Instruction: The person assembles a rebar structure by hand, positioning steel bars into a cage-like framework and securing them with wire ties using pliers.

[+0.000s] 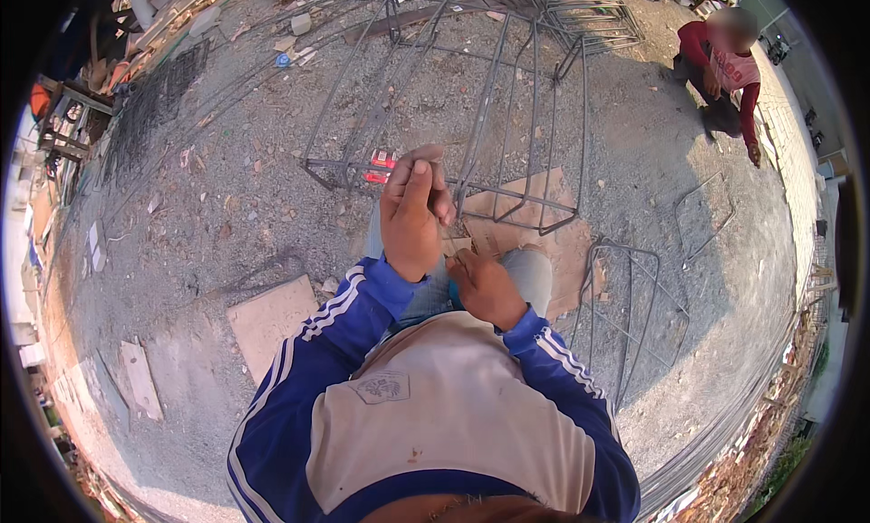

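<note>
in the head view, the left hand (412, 213) was raised just off the middle, its fingers curled and the thumb upright against them; whether anything was pinched there i could not tell. the right hand (488, 285) sat at about four o'clock from it, fingers folded inward, with a teal thing (455, 294) partly showing beside it; whether the fist was clamped on that could not be told.

the steel frame (494, 65), thin dark bars bent into angular hoops and joined by long straight ones, lay at twelve to one o'clock of the hands, its near end just beyond them. the left hand partly blocked the view of that end. a smooth, flat brown sheet (566, 274) lay at two to three o'clock, partly hidden by a knee in faded denim (530, 274).

a glossy red packet (380, 165) lay at eleven o'clock from the left hand, among the frame's bars. around spread gritty grey gravel (227, 215). loose bent bars (654, 292) rested at four o'clock, a squarish pale board (272, 324) at eight, dark mesh (163, 106) at ten, more hoops (603, 20) at one. a co-worker in a red top (725, 70) was low to the ground at two.
</note>
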`<state>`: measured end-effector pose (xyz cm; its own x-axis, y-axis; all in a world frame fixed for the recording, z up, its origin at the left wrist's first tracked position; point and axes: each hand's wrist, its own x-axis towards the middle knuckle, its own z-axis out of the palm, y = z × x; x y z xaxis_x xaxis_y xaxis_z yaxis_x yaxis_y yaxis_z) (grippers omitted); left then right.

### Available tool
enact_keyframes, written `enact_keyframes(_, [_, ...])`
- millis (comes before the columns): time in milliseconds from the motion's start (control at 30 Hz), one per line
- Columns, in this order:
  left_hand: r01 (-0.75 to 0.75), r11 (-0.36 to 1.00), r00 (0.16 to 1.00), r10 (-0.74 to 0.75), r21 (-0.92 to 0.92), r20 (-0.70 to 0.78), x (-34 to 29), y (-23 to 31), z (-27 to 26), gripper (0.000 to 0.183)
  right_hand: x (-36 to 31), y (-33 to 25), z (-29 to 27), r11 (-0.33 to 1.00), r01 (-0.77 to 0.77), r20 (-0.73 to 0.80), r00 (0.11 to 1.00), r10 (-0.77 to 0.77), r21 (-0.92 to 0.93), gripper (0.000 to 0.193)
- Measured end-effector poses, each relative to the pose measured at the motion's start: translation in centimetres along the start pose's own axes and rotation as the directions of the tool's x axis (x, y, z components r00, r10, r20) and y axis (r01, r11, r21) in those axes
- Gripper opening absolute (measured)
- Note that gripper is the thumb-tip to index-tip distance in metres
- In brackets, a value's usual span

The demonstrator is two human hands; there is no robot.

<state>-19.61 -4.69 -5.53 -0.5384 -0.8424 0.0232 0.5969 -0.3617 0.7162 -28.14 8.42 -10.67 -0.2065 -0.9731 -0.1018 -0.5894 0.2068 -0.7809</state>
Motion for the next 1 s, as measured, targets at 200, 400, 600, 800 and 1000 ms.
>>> enact_keyframes(200, [-0.182,0.983,0.980,0.184,-0.031,0.070,4.3,4.8,-1.4,0.037,-2.8,0.6,-7.1,0.960,0.159,-0.231,0.967,-0.104,0.231,0.015])
enact_keyframes(400, [0.078,0.997,0.997,-0.077,-0.013,0.022,2.9,2.5,-3.3,0.039,-6.7,0.8,-13.0,0.979,0.204,-0.386,0.903,-0.191,-0.008,0.010])
enact_keyframes(600, [-0.083,0.997,0.993,0.083,0.009,-0.082,4.1,3.8,-5.5,0.048,-11.2,0.3,-16.4,0.980,0.074,-0.324,0.946,-0.010,0.184,0.005])
enact_keyframes(800, [-0.214,0.954,0.961,0.244,0.211,-0.131,3.8,3.8,-4.0,0.058,-12.9,-0.7,-17.5,0.997,-0.015,-0.284,0.958,0.035,0.074,0.006])
enact_keyframes(1000, [-0.222,0.943,0.966,0.247,0.247,-0.077,4.1,4.9,-3.6,0.058,-13.6,0.9,-16.0,0.951,-0.175,-0.159,0.962,0.220,0.254,0.012])
